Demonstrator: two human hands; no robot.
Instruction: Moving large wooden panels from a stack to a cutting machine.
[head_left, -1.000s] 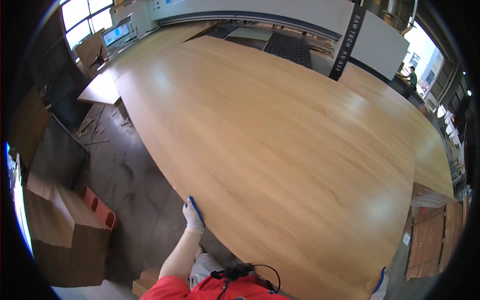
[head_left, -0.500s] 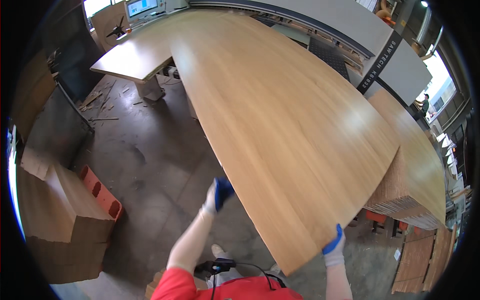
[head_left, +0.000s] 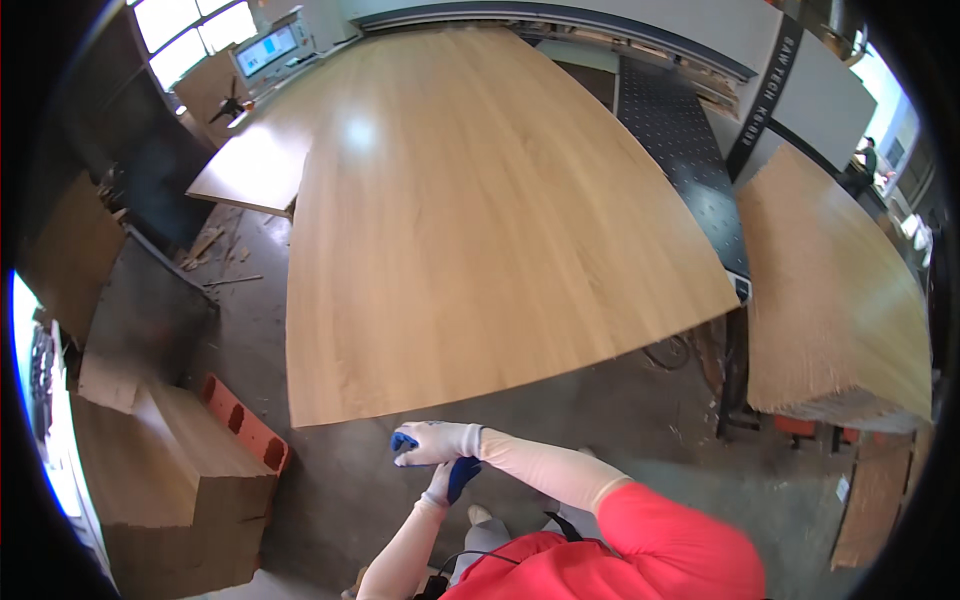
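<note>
A large wood-grain panel [head_left: 500,240] lies across the saw bed, its near edge facing me. My right hand [head_left: 437,443], in a white and blue glove, reaches across my body just below that edge. Its fingers are curled, with nothing visible in them, and it appears apart from the panel. Beneath the right wrist is my left hand [head_left: 456,482], also gloved, its blue palm side showing. The left fingers are partly hidden behind the right wrist, so whether they grip it cannot be made out.
The panel saw's grey beam [head_left: 600,25] spans the back, with a dotted black table [head_left: 680,150] at right. Stacked boards [head_left: 810,280] stand farther right. More boards [head_left: 200,500] and an orange-red support [head_left: 245,425] are at left. A monitor [head_left: 267,50] sits back left.
The panel has swung so its near end lies farther left and away from me. My right hand has left its near corner and crossed to my left hand. My left hand has moved lower.
</note>
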